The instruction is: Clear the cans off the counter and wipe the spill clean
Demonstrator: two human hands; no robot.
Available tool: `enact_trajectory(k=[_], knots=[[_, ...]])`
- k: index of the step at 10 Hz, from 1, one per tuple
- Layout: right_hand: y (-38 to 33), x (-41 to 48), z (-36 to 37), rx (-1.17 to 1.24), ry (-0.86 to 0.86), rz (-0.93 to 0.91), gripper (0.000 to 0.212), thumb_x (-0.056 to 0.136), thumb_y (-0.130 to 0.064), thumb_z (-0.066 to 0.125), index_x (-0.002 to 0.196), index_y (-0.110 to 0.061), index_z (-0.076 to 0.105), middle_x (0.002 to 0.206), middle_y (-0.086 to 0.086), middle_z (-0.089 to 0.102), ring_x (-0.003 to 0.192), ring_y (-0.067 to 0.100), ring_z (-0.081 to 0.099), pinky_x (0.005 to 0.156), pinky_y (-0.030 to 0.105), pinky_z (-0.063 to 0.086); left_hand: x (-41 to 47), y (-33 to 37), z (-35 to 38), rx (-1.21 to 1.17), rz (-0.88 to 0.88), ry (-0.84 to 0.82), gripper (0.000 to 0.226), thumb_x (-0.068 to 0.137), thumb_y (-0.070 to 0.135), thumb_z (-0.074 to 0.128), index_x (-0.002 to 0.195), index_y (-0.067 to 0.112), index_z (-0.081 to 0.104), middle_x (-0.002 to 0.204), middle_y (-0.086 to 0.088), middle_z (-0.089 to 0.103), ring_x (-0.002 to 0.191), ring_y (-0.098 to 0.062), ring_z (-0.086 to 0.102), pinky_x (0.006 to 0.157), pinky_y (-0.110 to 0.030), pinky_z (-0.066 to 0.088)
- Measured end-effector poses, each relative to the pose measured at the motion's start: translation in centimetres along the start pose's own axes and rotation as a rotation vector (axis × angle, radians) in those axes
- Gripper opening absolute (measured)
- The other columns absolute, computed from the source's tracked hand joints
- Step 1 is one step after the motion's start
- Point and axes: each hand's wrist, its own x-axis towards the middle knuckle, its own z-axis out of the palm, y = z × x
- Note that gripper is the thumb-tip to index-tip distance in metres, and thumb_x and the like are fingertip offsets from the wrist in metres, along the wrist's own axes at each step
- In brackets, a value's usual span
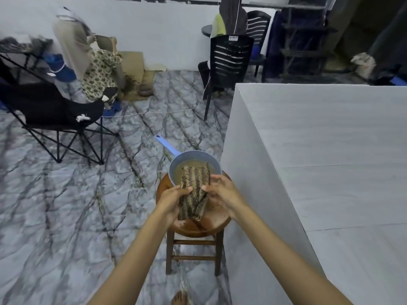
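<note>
A striped brown and black cloth is held between both hands over a round wooden stool. My left hand grips its left edge and my right hand grips its right edge. The cloth's far end hangs into a light blue dipper of murky brownish water standing on the stool. The stool's seat looks wet below the cloth. The white counter stands to the right. No cans or spill show on it.
A black folding chair stands at the left. Black plastic chairs stand at the back, with a white cord across the marble floor. A seated person is by the far wall. My bare foot is below the stool.
</note>
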Motion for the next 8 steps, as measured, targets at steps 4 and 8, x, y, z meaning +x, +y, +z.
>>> enact_trajectory(k=[4,8], knots=[[4.1,4.5,1.9,-0.297,0.436,-0.102,0.035,0.071,-0.002,0.074,0.092,-0.021,0.055,0.072,-0.007,0.056,0.073,0.018,0.059,0.068,0.039,0.056,4.8,-2.6,-1.6,0.434,0.136,0.308,0.033,0.084,0.013,0.063,0.114,-0.002,0.059,0.102,-0.008,0.061,0.094,-0.019,0.056,0.077,-0.019,0.045],[6.1,3.3,0.1,-0.225,0.41,-0.083,0.043,0.074,-0.023,0.076,0.105,-0.021,0.046,0.087,-0.001,0.057,0.082,0.018,0.061,0.068,0.034,0.058,4.1,-2.5,-3.9,0.516,0.243,0.31,0.03,0.078,0.028,0.07,0.095,0.012,0.05,0.075,0.004,0.06,0.069,-0.007,0.056,0.06,-0.019,0.043]])
